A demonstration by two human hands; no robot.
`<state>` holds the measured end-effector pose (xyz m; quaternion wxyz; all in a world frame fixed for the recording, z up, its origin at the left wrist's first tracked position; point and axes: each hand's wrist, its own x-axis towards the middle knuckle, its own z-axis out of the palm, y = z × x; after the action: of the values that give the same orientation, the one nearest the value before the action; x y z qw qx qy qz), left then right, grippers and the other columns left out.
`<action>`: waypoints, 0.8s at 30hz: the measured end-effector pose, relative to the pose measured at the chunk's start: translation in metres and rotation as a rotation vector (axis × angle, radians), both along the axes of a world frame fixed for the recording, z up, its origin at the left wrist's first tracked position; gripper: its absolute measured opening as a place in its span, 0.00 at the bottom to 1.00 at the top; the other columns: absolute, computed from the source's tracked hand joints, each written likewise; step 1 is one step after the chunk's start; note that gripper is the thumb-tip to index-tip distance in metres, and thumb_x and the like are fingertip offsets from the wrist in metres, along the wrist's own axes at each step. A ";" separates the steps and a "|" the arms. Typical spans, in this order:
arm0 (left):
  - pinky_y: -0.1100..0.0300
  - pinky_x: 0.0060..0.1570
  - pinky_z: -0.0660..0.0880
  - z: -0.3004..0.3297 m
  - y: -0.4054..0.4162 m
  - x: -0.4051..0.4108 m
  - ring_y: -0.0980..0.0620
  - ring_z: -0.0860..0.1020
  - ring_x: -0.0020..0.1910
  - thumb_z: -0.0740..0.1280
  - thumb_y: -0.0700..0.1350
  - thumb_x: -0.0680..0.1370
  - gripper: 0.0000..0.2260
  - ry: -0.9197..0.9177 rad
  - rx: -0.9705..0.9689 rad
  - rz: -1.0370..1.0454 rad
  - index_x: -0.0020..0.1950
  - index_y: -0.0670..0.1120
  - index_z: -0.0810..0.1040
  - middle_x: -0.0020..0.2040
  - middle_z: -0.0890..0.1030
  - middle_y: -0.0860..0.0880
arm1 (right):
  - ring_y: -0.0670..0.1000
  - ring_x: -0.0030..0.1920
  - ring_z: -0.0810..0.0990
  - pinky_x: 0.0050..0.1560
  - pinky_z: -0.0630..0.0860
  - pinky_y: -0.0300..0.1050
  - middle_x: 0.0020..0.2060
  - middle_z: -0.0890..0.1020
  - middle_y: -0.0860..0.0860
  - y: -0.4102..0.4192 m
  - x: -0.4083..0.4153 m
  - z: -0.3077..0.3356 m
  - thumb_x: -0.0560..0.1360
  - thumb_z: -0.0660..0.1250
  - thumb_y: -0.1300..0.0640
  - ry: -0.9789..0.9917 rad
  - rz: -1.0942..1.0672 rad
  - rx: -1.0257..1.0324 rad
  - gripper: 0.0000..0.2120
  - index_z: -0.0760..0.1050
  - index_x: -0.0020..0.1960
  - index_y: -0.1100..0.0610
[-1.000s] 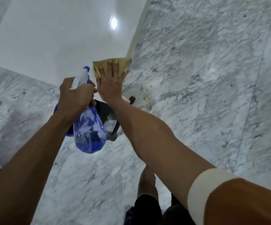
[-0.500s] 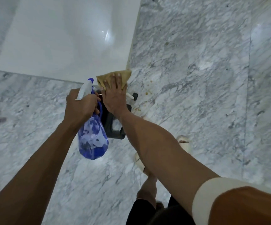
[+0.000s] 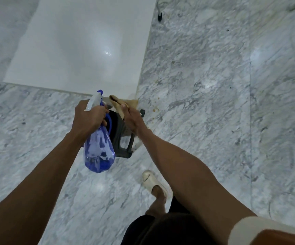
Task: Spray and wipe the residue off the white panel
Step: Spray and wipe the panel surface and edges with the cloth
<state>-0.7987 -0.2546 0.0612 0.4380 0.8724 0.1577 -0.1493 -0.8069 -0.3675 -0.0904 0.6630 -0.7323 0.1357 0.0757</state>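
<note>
White panel (image 3: 76, 50) upright against marble wall, its lower right corner just above both hands. Left hand (image 3: 88, 119) grips blue spray bottle (image 3: 99, 152) at neck, nozzle toward panel. Right hand (image 3: 132, 119) holds tan cloth (image 3: 120, 103) at panel's corner.

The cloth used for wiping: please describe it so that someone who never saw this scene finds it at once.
Find the large white panel against the grey marble. At its lower right corner, the right hand holds a crumpled cloth. It is the only tan, soft thing there; the spray bottle beside it is blue.
</note>
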 end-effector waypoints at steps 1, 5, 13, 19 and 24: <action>0.58 0.31 0.78 0.007 0.000 0.001 0.53 0.76 0.20 0.61 0.34 0.68 0.09 -0.013 0.008 0.004 0.41 0.37 0.80 0.29 0.81 0.44 | 0.54 0.64 0.76 0.61 0.70 0.43 0.62 0.79 0.55 -0.006 -0.001 0.013 0.84 0.51 0.49 -0.054 0.009 0.103 0.22 0.73 0.69 0.60; 0.53 0.36 0.79 0.032 0.007 0.010 0.51 0.77 0.24 0.61 0.34 0.67 0.08 -0.094 -0.044 0.067 0.40 0.40 0.79 0.40 0.83 0.39 | 0.55 0.68 0.74 0.70 0.70 0.45 0.68 0.75 0.58 -0.036 0.029 0.051 0.85 0.51 0.47 0.072 -0.094 0.276 0.25 0.71 0.71 0.64; 0.54 0.34 0.79 0.062 0.050 0.046 0.53 0.75 0.21 0.59 0.33 0.68 0.09 -0.169 -0.124 0.244 0.41 0.40 0.78 0.45 0.84 0.39 | 0.57 0.62 0.79 0.64 0.75 0.59 0.63 0.80 0.54 -0.019 0.092 0.088 0.70 0.69 0.32 0.221 -0.181 0.706 0.36 0.73 0.70 0.52; 0.59 0.29 0.80 0.060 0.145 0.091 0.53 0.75 0.22 0.60 0.33 0.69 0.13 -0.167 -0.180 0.371 0.51 0.34 0.79 0.46 0.84 0.39 | 0.55 0.56 0.81 0.59 0.78 0.58 0.56 0.82 0.52 0.089 0.143 0.106 0.78 0.68 0.51 0.159 0.034 0.607 0.12 0.76 0.60 0.52; 0.59 0.28 0.79 0.061 0.266 0.143 0.55 0.73 0.18 0.60 0.31 0.72 0.08 -0.190 -0.200 0.361 0.41 0.38 0.78 0.40 0.82 0.41 | 0.57 0.61 0.78 0.66 0.74 0.60 0.62 0.79 0.55 0.221 0.207 0.096 0.80 0.64 0.49 0.177 0.000 0.553 0.19 0.71 0.68 0.56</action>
<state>-0.6561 0.0110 0.1224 0.5548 0.7924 0.2536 -0.0007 -0.5998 -0.1466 0.0057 0.8231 -0.5142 0.1673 0.1736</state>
